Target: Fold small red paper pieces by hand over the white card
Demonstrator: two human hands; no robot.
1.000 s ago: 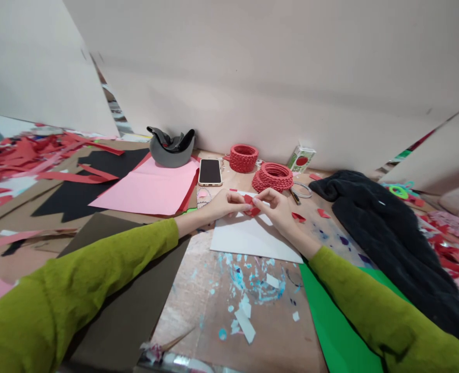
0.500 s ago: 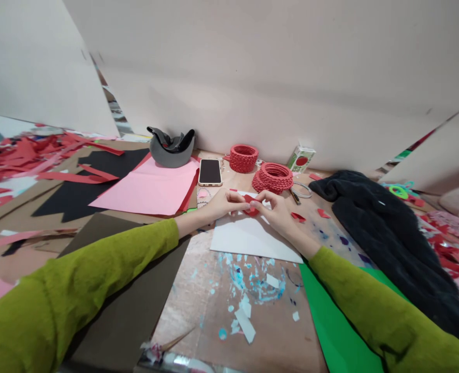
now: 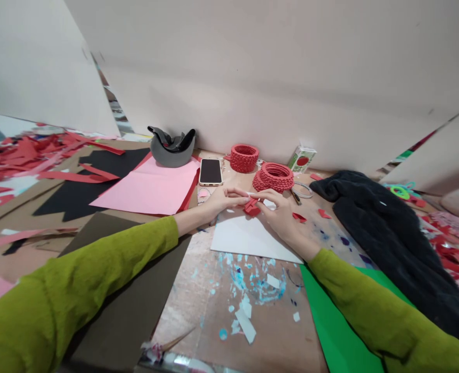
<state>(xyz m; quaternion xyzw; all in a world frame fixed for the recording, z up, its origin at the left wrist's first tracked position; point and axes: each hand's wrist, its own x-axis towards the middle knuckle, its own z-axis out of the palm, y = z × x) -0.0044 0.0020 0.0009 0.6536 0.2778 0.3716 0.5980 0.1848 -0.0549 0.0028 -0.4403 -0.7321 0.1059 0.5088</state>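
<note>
Both hands meet over a white sheet (image 3: pixel 248 238) on the table. A small folded piece of red paper (image 3: pixel 252 207) is pinched between them. My left hand (image 3: pixel 225 202) closes on its upper left side with thumb and forefinger. From the right, my right hand (image 3: pixel 276 210) grips the same piece, thumb near its right edge and fingers over the top. Just behind the hands lies a coiled stack of red folded-paper rings (image 3: pixel 273 177), with a second red ring stack (image 3: pixel 244 158) farther back. Small red scraps (image 3: pixel 299 217) lie right of the right hand.
A phone (image 3: pixel 211 172), grey cap (image 3: pixel 173 147) and pink paper (image 3: pixel 149 186) lie to the back left. A small box (image 3: pixel 301 158) stands by the wall. Dark fabric (image 3: pixel 373 223) and green sheet (image 3: pixel 342 316) are at right, red scraps (image 3: pixel 23 155) far left.
The red piece has turned and now hangs slightly lower between the fingers. My right hand's fingers have shifted left over its top, closer to my left fingertips.
</note>
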